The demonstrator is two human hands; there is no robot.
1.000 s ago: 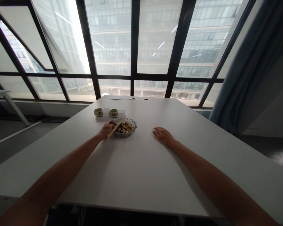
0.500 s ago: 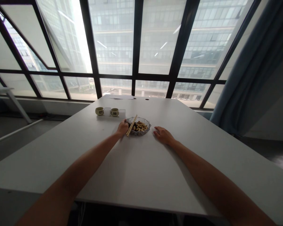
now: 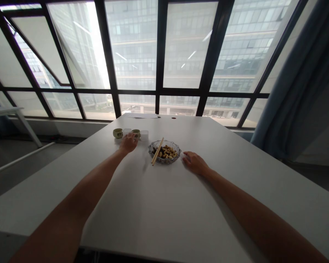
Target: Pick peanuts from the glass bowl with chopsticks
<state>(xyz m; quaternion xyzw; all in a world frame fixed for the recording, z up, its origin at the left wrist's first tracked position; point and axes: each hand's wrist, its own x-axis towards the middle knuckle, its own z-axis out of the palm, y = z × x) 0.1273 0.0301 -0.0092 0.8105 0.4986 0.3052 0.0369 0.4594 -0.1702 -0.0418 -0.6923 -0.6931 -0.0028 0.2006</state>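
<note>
A clear glass bowl point(image 3: 166, 161) stands mid-table, holding peanuts point(image 3: 169, 152) and some darker pieces at its left. A pair of wooden chopsticks point(image 3: 157, 151) lies slanted across the bowl's left side. My left hand point(image 3: 128, 143) is stretched out with fingers apart, in front of the row of small cups and partly covering it; whether it touches one I cannot tell. In that row are a yellow-green cup with dark writing point(image 3: 117, 133), a second such cup point(image 3: 137, 132) and two translucent white containers, one at the right end point(image 3: 144, 136). My right hand point(image 3: 195, 163), fingers extended, rests just right of the bowl.
The white table point(image 3: 159, 208) reaches toward the windows. White sheets point(image 3: 142, 115) lie at its far edge, near two dark round spots. A blue curtain point(image 3: 287, 109) hangs at the right. Another white table point(image 3: 5, 111) stands at the left.
My left hand has let go of the bowl's left rim and moved left and away from me to the cups. My right hand keeps its place beside the bowl. The view has shifted slightly.
</note>
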